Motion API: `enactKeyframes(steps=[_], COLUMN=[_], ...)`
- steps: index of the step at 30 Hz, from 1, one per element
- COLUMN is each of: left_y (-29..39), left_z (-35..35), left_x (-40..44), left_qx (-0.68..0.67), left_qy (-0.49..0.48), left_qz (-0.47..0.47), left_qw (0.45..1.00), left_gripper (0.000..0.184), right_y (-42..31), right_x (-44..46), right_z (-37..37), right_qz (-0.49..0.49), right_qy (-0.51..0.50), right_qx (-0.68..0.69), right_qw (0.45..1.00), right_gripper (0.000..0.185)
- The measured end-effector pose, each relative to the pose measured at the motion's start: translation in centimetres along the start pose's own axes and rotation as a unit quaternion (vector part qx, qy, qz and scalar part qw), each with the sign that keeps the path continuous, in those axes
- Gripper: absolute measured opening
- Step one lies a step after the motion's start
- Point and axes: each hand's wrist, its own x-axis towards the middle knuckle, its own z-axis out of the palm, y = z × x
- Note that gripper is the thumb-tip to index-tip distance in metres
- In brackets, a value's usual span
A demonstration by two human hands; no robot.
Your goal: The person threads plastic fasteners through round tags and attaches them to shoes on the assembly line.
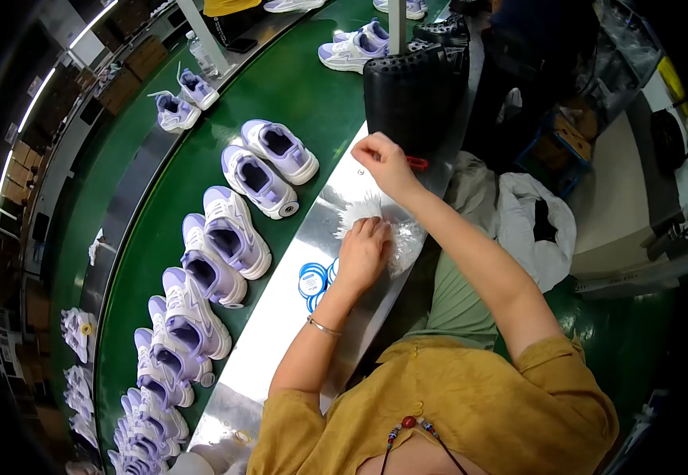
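On the metal ledge, my left hand (pixel 364 252) has its fingers curled into a small heap of thin white plastic tag fasteners (pixel 357 212). A crinkled clear plastic bag (pixel 405 245) lies against that hand's right side. Round blue-and-white tags (pixel 311 280) are piled near my left wrist. My right hand (pixel 387 165) is raised farther along the ledge, thumb and fingers pinched together; anything between them is too small to make out. Close behind it stands a black perforated container (pixel 407 95), and a red object (pixel 417 163) shows beside the wrist.
White-and-lilac sneakers (pixel 237 229) line the green conveyor belt (pixel 280 99) on the left, several in pairs. More sneakers (pixel 353 51) sit near a metal post (pixel 397 28). White sacks (pixel 530 226) and a person in dark clothing (pixel 538 47) are to the right.
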Motion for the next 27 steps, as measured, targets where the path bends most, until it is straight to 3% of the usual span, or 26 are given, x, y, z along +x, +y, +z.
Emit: enactKeyframes(steps=[4, 6, 9, 10, 14, 18, 27], left_y=[-0.5, -0.6, -2.3, -3.6, -3.4, -2.6, -2.2], left_z=[0.0, -0.4, -2.4, -4.7, -7.3, -5.9, -5.6], left_x=[-0.1, -0.3, -0.9, -1.7, -3.5, -4.9, -3.6], left_qx=[0.006, -0.043, -0.059, -0.061, -0.020, 0.030, 0.049], left_qy=[0.007, 0.022, 0.130, 0.139, 0.086, -0.013, 0.009], left_qz=[0.019, 0.016, -0.011, -0.090, -0.113, -0.095, -0.127], left_qw=[1.000, 0.999, 0.990, 0.984, 0.990, 0.995, 0.991], left_gripper=[0.036, 0.036, 0.031, 0.027, 0.021, 0.034, 0.030], right_y=[-0.6, -1.8, -3.1, -2.7, -1.0, 0.0, -2.5], right_x=[0.7, 0.6, -0.7, -1.8, -4.1, -6.1, -6.6], right_z=[0.3, -0.1, -1.8, -3.1, -3.6, -1.9, -1.6], right_qz=[0.008, 0.038, 0.096, 0.148, 0.173, 0.181, 0.196], right_qy=[0.073, 0.086, 0.054, 0.016, -0.021, -0.054, -0.140], right_qx=[0.084, 0.220, 0.255, 0.232, 0.154, 0.148, 0.086], right_qw=[0.994, 0.971, 0.961, 0.961, 0.973, 0.971, 0.967], right_gripper=[0.008, 0.009, 0.009, 0.009, 0.008, 0.009, 0.010])
